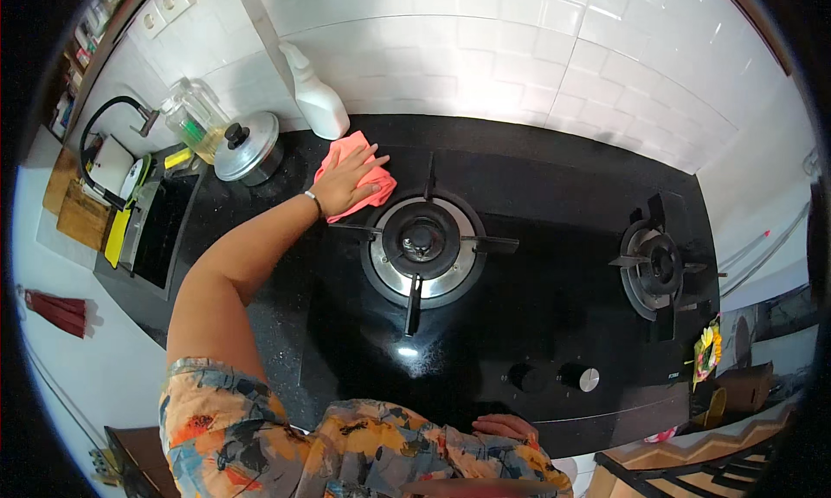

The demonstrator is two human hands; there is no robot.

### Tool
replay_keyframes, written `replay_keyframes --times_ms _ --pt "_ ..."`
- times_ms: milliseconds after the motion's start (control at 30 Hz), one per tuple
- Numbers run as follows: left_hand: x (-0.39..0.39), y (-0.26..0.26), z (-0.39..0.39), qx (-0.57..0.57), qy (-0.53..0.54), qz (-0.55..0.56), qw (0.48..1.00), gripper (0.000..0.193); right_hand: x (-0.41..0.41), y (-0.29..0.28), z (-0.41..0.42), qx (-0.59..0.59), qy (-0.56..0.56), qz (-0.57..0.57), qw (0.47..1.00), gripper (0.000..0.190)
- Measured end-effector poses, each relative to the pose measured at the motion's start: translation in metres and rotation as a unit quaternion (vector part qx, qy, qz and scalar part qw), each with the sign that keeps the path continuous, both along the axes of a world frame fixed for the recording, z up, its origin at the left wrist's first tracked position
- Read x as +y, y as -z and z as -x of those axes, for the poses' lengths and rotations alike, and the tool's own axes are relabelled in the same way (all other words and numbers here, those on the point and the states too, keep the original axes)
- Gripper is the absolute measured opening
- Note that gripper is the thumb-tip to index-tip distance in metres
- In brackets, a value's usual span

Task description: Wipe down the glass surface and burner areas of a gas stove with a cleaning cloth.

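Note:
My left hand (347, 180) presses flat, fingers spread, on a coral-pink cloth (383, 187) at the back left corner of the black gas hob (552, 283). The cloth lies just behind and left of the large burner (422, 238). A white spray bottle (319, 105) stands against the tiled wall behind the cloth. My right hand (505, 426) rests low at the front edge of the counter, close to my body; only part of its fingers shows, the rest is hidden by my patterned shirt.
A lidded metal pot (250, 150) and a glass jar (195, 118) stand left of the bottle. Farther left are a sink (162, 232) with a black faucet (87, 134) and wooden boards (81, 219). A smaller burner (659, 264) is at right, control knobs (587, 379) near the front.

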State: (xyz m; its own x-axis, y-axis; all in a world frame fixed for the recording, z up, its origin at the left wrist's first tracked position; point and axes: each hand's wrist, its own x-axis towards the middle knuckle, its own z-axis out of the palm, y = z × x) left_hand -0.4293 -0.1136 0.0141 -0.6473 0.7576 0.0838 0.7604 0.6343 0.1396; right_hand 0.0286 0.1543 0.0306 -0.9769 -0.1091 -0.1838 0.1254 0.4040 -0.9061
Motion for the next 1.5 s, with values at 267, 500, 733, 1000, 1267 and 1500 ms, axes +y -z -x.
replay_keyframes --times_ms 267,500,733,1000,1267,1500 --pt "0.089 -0.001 0.064 -0.023 -0.022 0.100 0.994 0.069 0.002 0.011 -0.009 -0.032 0.010 0.025 0.999 0.028" --pt "0.167 0.006 0.069 0.001 0.056 0.110 0.992 0.076 0.008 0.000 -0.006 -0.113 -0.039 0.092 0.989 0.032" --pt "0.133 0.004 0.062 -0.025 0.053 0.052 0.997 0.069 0.008 -0.001 -0.009 -0.177 0.032 0.230 0.956 0.039" --pt "0.004 0.011 0.045 0.028 0.029 0.010 0.999 0.065 -0.005 -0.004 -0.003 -0.094 0.088 0.128 0.983 0.024" --pt "-0.056 0.023 -0.029 -0.020 -0.066 -0.065 0.996 0.062 -0.010 0.012 0.000 0.092 0.086 0.001 0.992 0.021" --pt "-0.072 0.010 -0.121 -0.032 -0.120 -0.063 0.990 0.068 -0.011 0.018 0.005 0.188 0.093 -0.042 0.977 0.017"
